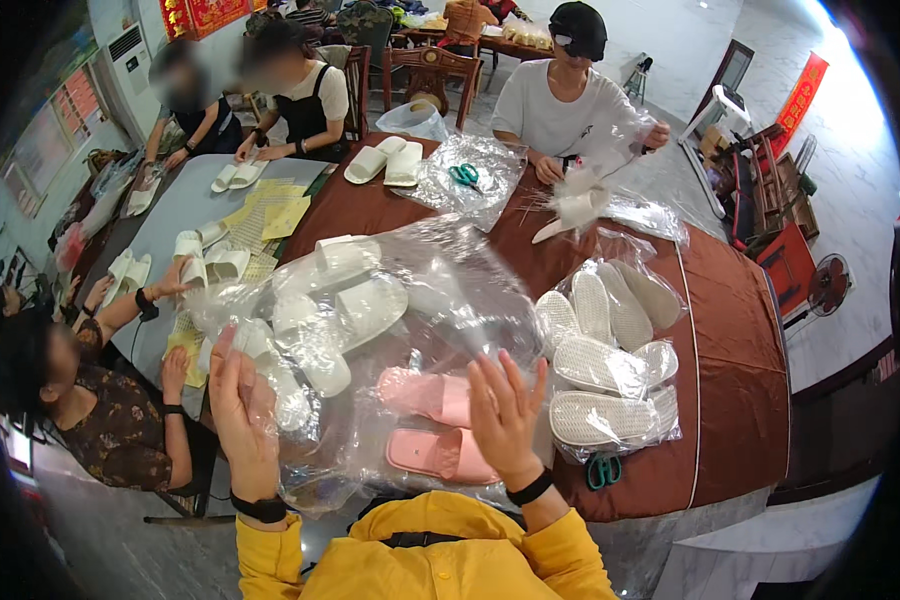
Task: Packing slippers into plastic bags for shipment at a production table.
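The person's left hand (pixel 245 430) is raised at the near left of the table (pixel 735 350), which has a shiny brown cloth. Its fingers stand upright against a large sheet or bag of clear, crinkled plastic (pixel 440 300); whether they grip it cannot be told. The right hand (pixel 505 420) is opposite, its fingers spread and loose, at the plastic's right side. The plastic stretches between both hands, its far part blurred.

Beneath or inside it, which is unclear, lie several white open-toed slippers (pixel 370 310). Nearer the body, just left of the right hand, a pair of pink open-toed slippers (pixel 435 455) lies with toe ends pointing left. To the right sit beige woven-textured slippers (pixel 600 420) in clear wrapping, with dark green-handled scissors (pixel 604 470) just below them.

Across the table, a co-worker in a white T-shirt (pixel 555 105) handles clear film and a white slipper (pixel 577 208). Teal-handled scissors (pixel 465 178) rest on film farther left.
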A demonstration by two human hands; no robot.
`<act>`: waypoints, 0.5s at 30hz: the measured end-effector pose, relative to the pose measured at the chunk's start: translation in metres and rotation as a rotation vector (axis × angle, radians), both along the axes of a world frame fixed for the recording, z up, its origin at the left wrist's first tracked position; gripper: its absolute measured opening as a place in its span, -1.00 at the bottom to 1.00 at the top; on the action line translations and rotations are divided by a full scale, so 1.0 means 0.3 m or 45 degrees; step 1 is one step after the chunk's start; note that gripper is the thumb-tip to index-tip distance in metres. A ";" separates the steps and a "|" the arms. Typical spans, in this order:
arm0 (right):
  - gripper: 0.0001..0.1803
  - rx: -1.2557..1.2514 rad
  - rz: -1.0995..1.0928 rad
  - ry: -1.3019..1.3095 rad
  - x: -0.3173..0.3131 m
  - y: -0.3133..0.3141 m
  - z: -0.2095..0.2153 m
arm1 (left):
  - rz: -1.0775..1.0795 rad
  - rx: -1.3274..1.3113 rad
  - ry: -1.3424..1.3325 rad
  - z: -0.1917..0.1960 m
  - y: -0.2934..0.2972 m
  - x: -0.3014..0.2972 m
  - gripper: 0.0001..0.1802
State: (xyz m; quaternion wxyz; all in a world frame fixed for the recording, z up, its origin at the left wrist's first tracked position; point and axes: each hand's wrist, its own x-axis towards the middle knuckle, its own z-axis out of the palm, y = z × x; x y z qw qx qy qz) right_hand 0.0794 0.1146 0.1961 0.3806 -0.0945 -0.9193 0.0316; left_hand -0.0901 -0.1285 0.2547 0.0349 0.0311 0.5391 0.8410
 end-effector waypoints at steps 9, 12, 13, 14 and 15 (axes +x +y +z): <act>-0.49 -0.025 0.223 0.010 0.032 0.016 -0.041 | 0.161 0.111 -0.178 -0.063 -0.054 -0.021 -0.57; -0.51 -0.016 0.210 -0.080 -0.035 -0.057 -0.076 | 0.041 0.305 -0.268 -0.048 -0.038 0.011 -0.56; -0.51 -0.017 0.210 -0.079 -0.050 -0.054 -0.098 | 0.041 0.304 -0.267 -0.051 -0.040 0.016 -0.56; -0.53 -0.056 0.218 -0.043 -0.075 -0.047 -0.113 | -0.003 0.173 -0.178 -0.057 -0.046 0.027 -0.55; -0.55 -0.094 0.224 -0.007 -0.089 -0.043 -0.121 | -0.048 0.043 -0.089 -0.059 -0.047 0.035 -0.54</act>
